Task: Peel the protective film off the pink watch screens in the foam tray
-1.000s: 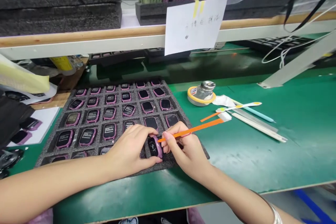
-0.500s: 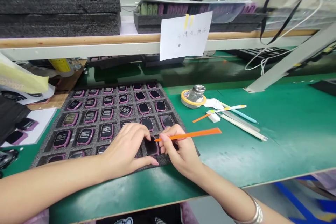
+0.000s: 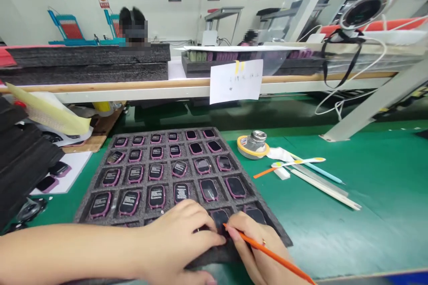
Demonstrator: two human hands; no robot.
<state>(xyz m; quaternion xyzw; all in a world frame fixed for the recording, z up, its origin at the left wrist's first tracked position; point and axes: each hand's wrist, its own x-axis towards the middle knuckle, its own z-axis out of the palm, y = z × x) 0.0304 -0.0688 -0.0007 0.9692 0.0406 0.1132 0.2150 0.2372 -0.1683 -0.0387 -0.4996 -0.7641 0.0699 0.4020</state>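
1. A factory room holds a green-topped workbench (image 3: 344,240) beneath a shelf with a wooden edge (image 3: 133,85), from which a taped paper note (image 3: 236,82) hangs.
2. Near the bench's front edge lies a grey foam tray (image 3: 248,183) of square cells, holding rows of pink-framed smartwatches (image 3: 157,197).
3. One watch (image 3: 220,219) sits in the tray's front area, partly under both hands, its dark screen facing up.
4. The left hand (image 3: 177,242) curves narrowly over that watch, fingertips near its edge; whether it grips or merely rests, I cannot tell.
5. The right hand (image 3: 257,249) pinches a slim orange pick (image 3: 277,258), its tip at the watch's edge.
6. Right of the tray lie a tape roll (image 3: 242,147), a metal jar (image 3: 257,140) and white sticks (image 3: 326,189).
7. The watch looks light and stiff, its glossy screen slippery and easily scratched; the pink frame's sides seem the best hold.
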